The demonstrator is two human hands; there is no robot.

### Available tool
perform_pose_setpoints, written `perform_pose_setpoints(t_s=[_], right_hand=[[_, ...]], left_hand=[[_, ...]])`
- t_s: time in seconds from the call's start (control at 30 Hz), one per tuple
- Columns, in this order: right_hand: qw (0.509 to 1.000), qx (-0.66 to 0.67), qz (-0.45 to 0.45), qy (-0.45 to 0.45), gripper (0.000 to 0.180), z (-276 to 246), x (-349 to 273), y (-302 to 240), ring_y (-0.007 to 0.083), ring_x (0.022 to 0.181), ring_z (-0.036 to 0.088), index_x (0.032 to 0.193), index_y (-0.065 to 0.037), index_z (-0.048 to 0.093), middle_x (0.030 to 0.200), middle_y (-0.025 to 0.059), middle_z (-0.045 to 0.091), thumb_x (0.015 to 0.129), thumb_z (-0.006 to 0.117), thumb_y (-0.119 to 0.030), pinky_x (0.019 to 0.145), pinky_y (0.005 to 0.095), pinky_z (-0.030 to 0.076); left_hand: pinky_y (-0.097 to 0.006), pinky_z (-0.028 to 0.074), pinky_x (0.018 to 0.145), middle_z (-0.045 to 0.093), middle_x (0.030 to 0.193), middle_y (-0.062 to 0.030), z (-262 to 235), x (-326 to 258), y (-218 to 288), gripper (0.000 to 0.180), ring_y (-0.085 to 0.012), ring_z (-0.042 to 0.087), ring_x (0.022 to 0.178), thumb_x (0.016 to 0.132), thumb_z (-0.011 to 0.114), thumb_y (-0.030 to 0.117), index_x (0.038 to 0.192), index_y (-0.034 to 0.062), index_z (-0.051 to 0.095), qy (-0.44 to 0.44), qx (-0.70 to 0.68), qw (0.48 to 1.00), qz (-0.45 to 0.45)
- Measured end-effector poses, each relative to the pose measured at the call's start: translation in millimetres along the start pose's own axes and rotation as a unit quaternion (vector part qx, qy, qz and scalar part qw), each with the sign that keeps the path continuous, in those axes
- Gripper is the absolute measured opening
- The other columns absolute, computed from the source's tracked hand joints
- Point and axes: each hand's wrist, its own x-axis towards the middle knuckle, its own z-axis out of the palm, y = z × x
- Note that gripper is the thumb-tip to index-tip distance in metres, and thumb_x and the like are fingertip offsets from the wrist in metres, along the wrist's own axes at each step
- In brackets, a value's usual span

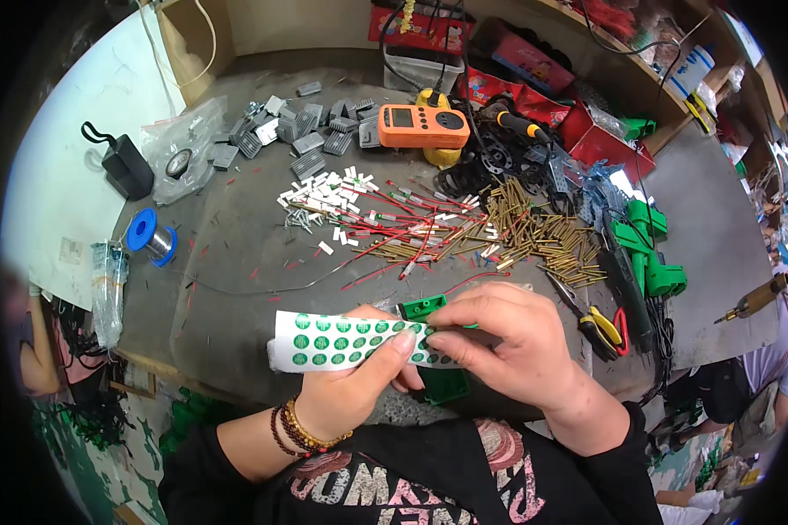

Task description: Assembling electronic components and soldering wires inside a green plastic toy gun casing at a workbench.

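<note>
While the left hand (pixel 346 394) clamps a sticker sheet (pixel 320 341) between thumb and curled fingers, the right hand (pixel 517 346) holds thumb and forefinger nearly together at the sheet's right end; whether they grip a sticker, I cannot tell. The sheet is above the table's (pixel 245 306) near edge. One green part (pixel 425 308) shows just beyond the fingertips, another (pixel 447 388) below them; any join is hidden. A sticker could crease if pulled askew, and the sheet could slip if the left thumb slackens. Farther out lie red wires (pixel 420 229) and loose rods (pixel 534 227), which a snagged wire could scatter. Pliers (pixel 600 332) lie toward the right edge, a spool (pixel 159 241) by the left, a meter (pixel 422 127) toward the far edge.
</note>
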Motion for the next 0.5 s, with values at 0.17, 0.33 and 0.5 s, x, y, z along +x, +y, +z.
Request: perform_pose_setpoints(t_s=[0.17, 0.33, 0.5], right_hand=[[0.996, -0.03, -0.082, 0.036, 0.021, 6.6, -4.1, 2.6, 0.0242, 0.076, 0.068, 0.09, -0.006, 0.07, 0.084, 0.0059, 0.07, 0.072, 0.08, -0.005, 0.066, 0.0344, 0.052], [0.992, -0.06, -0.084, 0.066, 0.022, 10.8, -4.0, -5.6, 0.0256, 0.088, 0.066, 0.084, -0.009, 0.066, 0.097, 0.005, 0.07, 0.067, 0.08, -0.004, 0.076, 0.037, 0.051], [0.987, -0.036, -0.146, -0.051, 0.024, -9.2, -56.6, 11.0, 0.0254, 0.101, 0.063, 0.081, -0.013, 0.064, 0.114, 0.0053, 0.068, 0.065, 0.08, -0.005, 0.087, 0.0367, 0.047]], left_hand=[[-0.023, 0.051, 0.059, 0.066, 0.073, -0.0062, -0.4, -4.1, -3.3, 0.016, -0.0102, 0.064, 0.064, 0.101, 0.057, 0.014, 0.101, -0.001, 0.054, -0.006, -0.017, 0.999, 0.03], [-0.024, 0.052, 0.067, 0.068, 0.083, -0.0093, -15.4, -3.8, -3.8, 0.018, -0.0124, 0.066, 0.072, 0.1, 0.057, 0.012, 0.108, -0.0034, 0.054, -0.024, -0.01, 0.999, 0.021], [-0.035, 0.049, 0.091, 0.053, 0.131, -0.0111, -53.5, 26.6, -3.9, 0.045, -0.0173, 0.055, 0.114, 0.091, 0.068, 0.019, 0.129, 0.001, 0.052, 0.136, 0.079, 0.977, 0.141]])
